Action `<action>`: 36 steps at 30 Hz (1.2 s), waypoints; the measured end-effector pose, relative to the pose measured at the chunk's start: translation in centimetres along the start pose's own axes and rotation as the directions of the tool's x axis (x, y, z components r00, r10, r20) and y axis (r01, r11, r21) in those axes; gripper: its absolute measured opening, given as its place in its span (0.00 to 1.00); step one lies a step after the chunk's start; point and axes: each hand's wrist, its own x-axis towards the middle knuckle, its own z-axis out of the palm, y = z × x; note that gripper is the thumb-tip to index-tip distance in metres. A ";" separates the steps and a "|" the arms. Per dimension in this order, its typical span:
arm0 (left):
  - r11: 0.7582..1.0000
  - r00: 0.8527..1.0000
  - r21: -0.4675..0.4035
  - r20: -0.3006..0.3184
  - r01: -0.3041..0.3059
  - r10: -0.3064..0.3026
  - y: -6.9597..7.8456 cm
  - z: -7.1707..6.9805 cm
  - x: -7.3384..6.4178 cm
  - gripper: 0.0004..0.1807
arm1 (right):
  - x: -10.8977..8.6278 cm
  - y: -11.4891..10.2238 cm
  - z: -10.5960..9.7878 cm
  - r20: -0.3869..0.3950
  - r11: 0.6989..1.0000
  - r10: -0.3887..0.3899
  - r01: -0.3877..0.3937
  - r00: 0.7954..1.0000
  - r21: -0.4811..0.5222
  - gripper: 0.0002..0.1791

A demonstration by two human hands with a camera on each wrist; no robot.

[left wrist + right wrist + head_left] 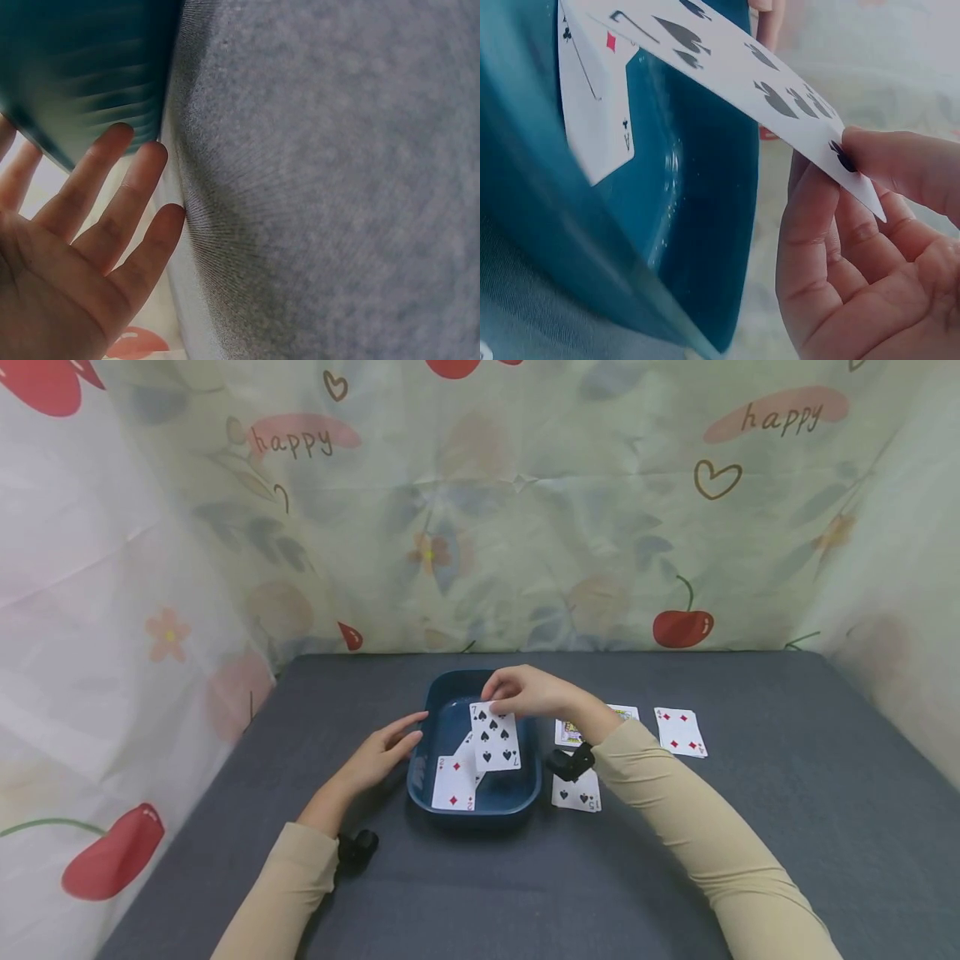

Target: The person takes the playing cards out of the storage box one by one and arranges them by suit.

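Over the dark blue tray (420,789), my right hand (531,692) pinches a seven of spades playing card (495,737) between thumb and fingers at its upper edge. The right wrist view shows the thumb (900,161) on the card's face and fingers behind it. Inside the tray lie a two of diamonds (453,783) and, partly covered, an ace of clubs (600,150). At the tray's left side is my left hand (375,756), its fingers extended with the tips right at the wall. In the left wrist view those fingers (127,202) are spread beside the ribbed tray wall.
To the tray's right, a face card (567,734) sits partly behind my right forearm, with a five of spades (576,793) nearer. Farther right is a small stack topped by a four of diamonds (679,732). A patterned curtain (480,527) borders the dark cloth-covered table (480,893).
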 end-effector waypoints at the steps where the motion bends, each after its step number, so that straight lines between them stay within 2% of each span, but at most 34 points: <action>1: 1.000 1.000 0.000 0.001 -0.002 0.002 0.0 0.0 0.0 0.27 | -0.1 0.1 -0.2 -0.007 1.000 0.004 -0.004 1.000 0.006 0.12; 7: 1.000 1.000 -0.003 0.006 -0.014 0.014 0.0 -0.1 0.0 0.27 | -1.1 0.4 -1.3 -0.036 0.998 0.018 -0.016 0.999 0.055 0.13; 18: 1.000 1.000 0.025 -0.004 -0.019 0.019 0.3 0.0 -0.1 0.27 | -3.2 2.0 -3.3 -0.101 0.996 0.009 -0.001 0.995 0.086 0.14; 27: 1.000 1.000 0.018 -0.003 -0.012 0.012 0.3 0.1 -0.1 0.27 | -5.1 4.4 -4.6 -0.184 0.995 0.045 -0.026 0.982 0.101 0.15; 31: 1.000 1.000 0.019 -0.004 -0.009 0.009 0.2 0.0 -0.1 0.26 | -5.8 5.6 -4.9 -0.200 0.994 0.043 -0.023 0.979 0.103 0.15; 36: 1.000 1.000 0.014 -0.004 -0.015 0.015 0.2 0.0 -0.1 0.26 | -6.6 7.1 -5.0 -0.206 0.991 0.082 -0.058 0.975 0.121 0.16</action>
